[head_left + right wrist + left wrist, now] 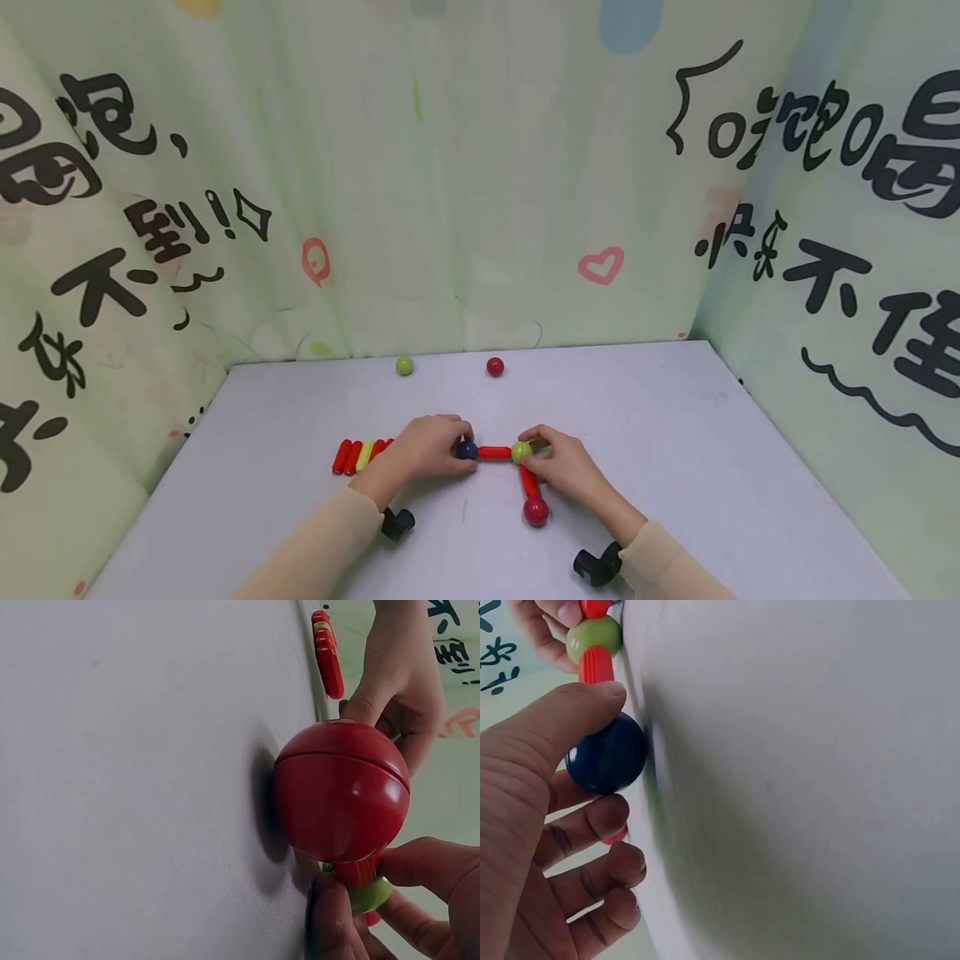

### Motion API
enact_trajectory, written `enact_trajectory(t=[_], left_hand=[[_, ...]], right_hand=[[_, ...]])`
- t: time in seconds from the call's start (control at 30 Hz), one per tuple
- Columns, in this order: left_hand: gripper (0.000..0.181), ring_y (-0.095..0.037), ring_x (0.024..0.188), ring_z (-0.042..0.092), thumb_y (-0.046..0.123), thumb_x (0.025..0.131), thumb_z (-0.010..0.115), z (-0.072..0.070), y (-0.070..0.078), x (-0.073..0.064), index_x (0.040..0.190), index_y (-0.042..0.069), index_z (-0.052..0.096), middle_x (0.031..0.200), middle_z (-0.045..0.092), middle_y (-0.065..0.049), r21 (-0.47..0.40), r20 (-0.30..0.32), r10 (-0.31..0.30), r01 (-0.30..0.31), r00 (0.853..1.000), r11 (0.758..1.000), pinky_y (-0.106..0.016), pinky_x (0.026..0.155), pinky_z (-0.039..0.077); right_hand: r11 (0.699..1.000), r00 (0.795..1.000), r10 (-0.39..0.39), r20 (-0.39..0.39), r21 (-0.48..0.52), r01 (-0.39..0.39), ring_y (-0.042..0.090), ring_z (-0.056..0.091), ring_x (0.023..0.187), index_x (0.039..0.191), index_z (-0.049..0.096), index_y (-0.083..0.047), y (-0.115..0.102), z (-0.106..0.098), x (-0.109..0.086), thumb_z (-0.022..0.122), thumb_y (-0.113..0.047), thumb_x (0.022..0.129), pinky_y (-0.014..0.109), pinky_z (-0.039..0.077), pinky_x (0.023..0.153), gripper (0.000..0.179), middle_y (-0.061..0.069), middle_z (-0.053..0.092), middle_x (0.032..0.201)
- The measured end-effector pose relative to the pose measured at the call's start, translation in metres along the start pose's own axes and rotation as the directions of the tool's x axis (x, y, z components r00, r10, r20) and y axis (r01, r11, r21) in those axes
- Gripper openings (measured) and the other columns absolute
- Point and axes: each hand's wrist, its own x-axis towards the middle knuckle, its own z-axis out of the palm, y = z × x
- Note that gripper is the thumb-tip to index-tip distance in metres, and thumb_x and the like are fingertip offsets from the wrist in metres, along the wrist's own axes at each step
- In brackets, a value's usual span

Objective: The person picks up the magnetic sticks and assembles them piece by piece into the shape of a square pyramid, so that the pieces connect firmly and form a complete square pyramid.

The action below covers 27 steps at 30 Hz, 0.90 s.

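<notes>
A blue ball sits between the thumb and fingers of my left hand. From it a red rod runs right to a green ball. My right hand pinches that green ball between thumb and fingers. A second red rod leads from the green ball towards the front, ending in a red ball. In the right wrist view this red ball looms large and covers part of the joined pieces. The whole joined shape lies at the table's middle.
Several red and yellow rods lie side by side left of my left hand, partly behind it. Further back are a loose green ball and a loose red ball. Printed curtains stand behind the white table and along its sides.
</notes>
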Motion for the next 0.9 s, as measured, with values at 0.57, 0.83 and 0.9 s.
enact_trajectory(t=[0.57,0.83,0.9], left_hand=[[0.044,-0.006,0.079,0.058,0.050,0.087,0.079,-0.009,0.028,-0.006,0.117,0.020,0.068,0.097,0.066,0.006,0.017,-0.077,0.002,-0.001,0.997,1.000,-0.021,0.069,0.051],[0.029,0.000,0.069,0.049,0.037,0.094,0.076,0.002,0.080,-0.015,0.118,0.024,0.068,0.080,0.056,0.013,-0.048,-0.028,0.262,-0.263,0.965,0.963,-0.014,0.060,0.042],[0.030,0.002,0.068,0.048,0.035,0.096,0.074,0.008,0.088,-0.019,0.124,0.026,0.067,0.078,0.056,0.015,-0.042,0.014,0.320,-0.319,0.947,0.947,-0.012,0.060,0.040]], right_hand=[[0.999,0.999,0.026,0.026,-0.024,-0.025,0.016,0.060,0.073,0.118,0.068,-0.011,-0.004,-0.003,0.006,0.076,-0.013,0.092,0.029,0.057,0.069,0.027,0.009,0.069,0.110],[0.998,0.999,0.002,0.051,-0.067,0.001,0.014,0.062,0.071,0.114,0.069,-0.012,-0.004,-0.009,0.010,0.071,-0.018,0.095,0.028,0.055,0.068,0.020,0.008,0.070,0.107],[0.997,0.999,-0.005,0.054,-0.073,0.009,0.014,0.062,0.069,0.113,0.069,-0.012,-0.004,-0.009,0.011,0.071,-0.017,0.096,0.029,0.055,0.068,0.018,0.007,0.071,0.105]])
